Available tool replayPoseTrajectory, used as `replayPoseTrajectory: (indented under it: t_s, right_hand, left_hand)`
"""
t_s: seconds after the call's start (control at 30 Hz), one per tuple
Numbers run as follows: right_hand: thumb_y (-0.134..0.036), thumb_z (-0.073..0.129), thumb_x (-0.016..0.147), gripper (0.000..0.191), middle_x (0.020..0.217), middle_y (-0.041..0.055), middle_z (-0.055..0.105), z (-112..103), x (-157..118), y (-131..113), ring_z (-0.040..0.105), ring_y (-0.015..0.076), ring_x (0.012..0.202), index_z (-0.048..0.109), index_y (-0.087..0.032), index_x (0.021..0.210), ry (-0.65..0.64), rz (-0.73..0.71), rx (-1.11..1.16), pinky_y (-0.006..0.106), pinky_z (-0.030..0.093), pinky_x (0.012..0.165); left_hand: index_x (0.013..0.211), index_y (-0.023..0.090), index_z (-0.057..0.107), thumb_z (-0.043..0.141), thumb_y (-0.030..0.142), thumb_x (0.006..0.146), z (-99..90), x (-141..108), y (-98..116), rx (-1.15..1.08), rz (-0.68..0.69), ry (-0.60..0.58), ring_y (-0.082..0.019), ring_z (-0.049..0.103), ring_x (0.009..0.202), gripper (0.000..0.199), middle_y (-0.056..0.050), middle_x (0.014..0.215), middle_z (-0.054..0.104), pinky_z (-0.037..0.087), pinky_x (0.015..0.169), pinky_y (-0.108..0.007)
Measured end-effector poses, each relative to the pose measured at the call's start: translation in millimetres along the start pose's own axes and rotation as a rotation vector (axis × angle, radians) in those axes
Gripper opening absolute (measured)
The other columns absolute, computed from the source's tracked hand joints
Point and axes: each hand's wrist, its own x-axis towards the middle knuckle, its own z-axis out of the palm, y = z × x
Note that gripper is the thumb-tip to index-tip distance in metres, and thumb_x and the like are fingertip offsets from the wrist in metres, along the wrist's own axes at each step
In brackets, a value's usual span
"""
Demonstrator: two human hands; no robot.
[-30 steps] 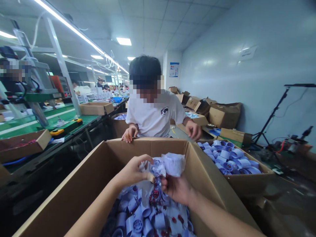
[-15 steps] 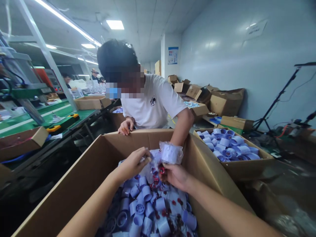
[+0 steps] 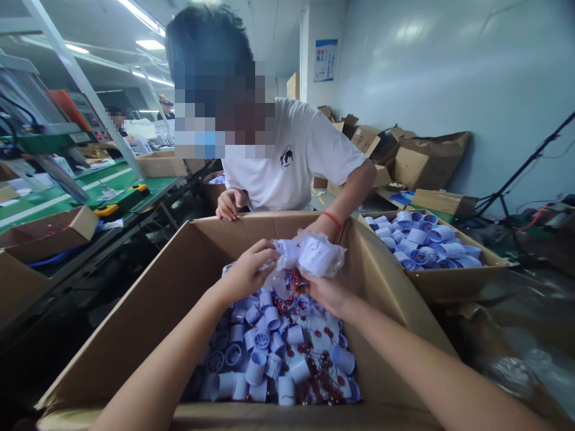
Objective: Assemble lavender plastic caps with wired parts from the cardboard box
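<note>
A large cardboard box (image 3: 130, 335) holds many pale violet plastic cups (image 3: 256, 366) and small red parts (image 3: 324, 383). Over its far half, my left hand (image 3: 252, 268) has its fingers closed on a clear plastic bag (image 3: 275, 276). My right hand (image 3: 326, 293) grips a bagged violet cup (image 3: 318, 256) from below, with a red part (image 3: 295, 279) by its fingertips. Another person's hand, partly hidden behind the bagged cup, reaches into the box above a red wristband (image 3: 332, 219).
A person in a white shirt (image 3: 274, 173) leans over the box's far edge, one hand (image 3: 231, 203) resting on it. Another box (image 3: 449, 281) of violet cups stands at right. A green workbench (image 3: 155, 182) runs along the left; a tripod (image 3: 516, 170) stands at far right.
The view has tilted down and shows more of the box's near side. The other person's wristband has come into view. Both my hands keep their hold.
</note>
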Motion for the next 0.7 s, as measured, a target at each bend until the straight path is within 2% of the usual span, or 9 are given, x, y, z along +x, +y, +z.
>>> replayPoseTrajectory:
  t_s: [0.07, 0.2, 0.3, 0.4, 0.5, 0.6, 0.63, 0.7]
  right_hand:
    - [-0.031, 0.078, 0.060, 0.028, 0.068, -0.0028, 0.062, 0.1, -0.3, -1.6, 0.056, 0.0121, 0.060, 0.060, -0.019, 0.078, 0.003, -0.018, -0.091, 0.026, 0.044, 0.056]
    - [-0.022, 0.079, 0.057, 0.039, 0.078, -0.0002, 0.066, -0.2, -7.0, -7.7, 0.062, 0.0154, 0.069, 0.062, -0.020, 0.091, -0.095, 0.059, -0.123, 0.029, 0.047, 0.063]
    - [-0.008, 0.077, 0.053, 0.056, 0.091, 0.0011, 0.068, 0.0, -14.4, -14.0, 0.066, 0.0187, 0.080, 0.058, -0.023, 0.104, -0.187, 0.155, -0.031, 0.032, 0.050, 0.070]
    - [0.000, 0.073, 0.048, 0.071, 0.097, -0.0002, 0.067, 0.8, -18.7, -18.5, 0.066, 0.0189, 0.087, 0.054, -0.027, 0.111, -0.275, 0.189, 0.087, 0.036, 0.050, 0.079]
    - [-0.009, 0.076, 0.053, 0.055, 0.088, -0.0009, 0.067, 1.9, -18.1, -15.3, 0.064, 0.0153, 0.082, 0.056, -0.024, 0.102, -0.255, 0.180, 0.120, 0.034, 0.050, 0.080]
    - [-0.030, 0.074, 0.066, 0.036, 0.080, 0.0002, 0.065, 4.0, -15.5, -3.7, 0.062, 0.0140, 0.071, 0.055, -0.023, 0.097, -0.130, 0.213, 0.052, 0.031, 0.051, 0.067]
    - [-0.031, 0.073, 0.066, 0.036, 0.080, 0.0000, 0.064, 4.9, -15.0, 0.8, 0.061, 0.0136, 0.069, 0.054, -0.023, 0.096, -0.098, 0.232, 0.017, 0.029, 0.050, 0.063]
    - [-0.022, 0.075, 0.058, 0.046, 0.080, -0.0015, 0.063, 6.3, -14.4, 9.2, 0.059, 0.0120, 0.066, 0.052, -0.025, 0.098, -0.076, 0.278, -0.037, 0.027, 0.048, 0.061]
  left_hand:
    - [0.084, 0.018, 0.054, 0.040, 0.022, 0.085, -4.2, -0.6, -1.6, -0.035, -0.092, 0.040, -0.015, 0.056, 0.082, 0.015, -0.006, 0.088, 0.060, 0.046, 0.076, -0.026]
    - [0.081, 0.019, 0.048, 0.041, 0.027, 0.084, -7.5, -3.2, -7.4, -0.071, -0.343, 0.146, -0.011, 0.047, 0.064, 0.011, 0.003, 0.070, 0.052, 0.042, 0.063, -0.022]
    - [0.080, 0.019, 0.047, 0.042, 0.031, 0.083, -9.2, -4.1, -10.5, -0.134, -0.396, 0.175, -0.010, 0.044, 0.063, 0.014, 0.004, 0.069, 0.049, 0.041, 0.061, -0.021]
    - [0.083, 0.019, 0.050, 0.043, 0.033, 0.084, -13.1, -5.7, -11.4, -0.155, -0.419, 0.121, -0.011, 0.047, 0.069, 0.016, 0.002, 0.074, 0.053, 0.042, 0.067, -0.022]
    - [0.089, 0.017, 0.055, 0.042, 0.032, 0.085, -16.0, -10.2, -9.8, -0.163, -0.446, -0.031, -0.013, 0.052, 0.076, 0.020, -0.001, 0.082, 0.060, 0.044, 0.072, -0.024]
    - [0.093, 0.016, 0.061, 0.047, 0.028, 0.082, -10.1, -15.9, -7.6, -0.145, -0.455, -0.322, -0.014, 0.056, 0.078, 0.021, -0.003, 0.088, 0.066, 0.046, 0.074, -0.024]
    - [0.095, 0.017, 0.062, 0.052, 0.027, 0.080, -5.2, -17.5, -7.9, -0.112, -0.457, -0.407, -0.015, 0.057, 0.078, 0.021, -0.004, 0.090, 0.068, 0.046, 0.073, -0.025]
    - [0.098, 0.019, 0.063, 0.064, 0.026, 0.071, 8.1, -20.6, -11.3, -0.032, -0.450, -0.543, -0.016, 0.058, 0.077, 0.028, -0.003, 0.093, 0.069, 0.047, 0.072, -0.025]
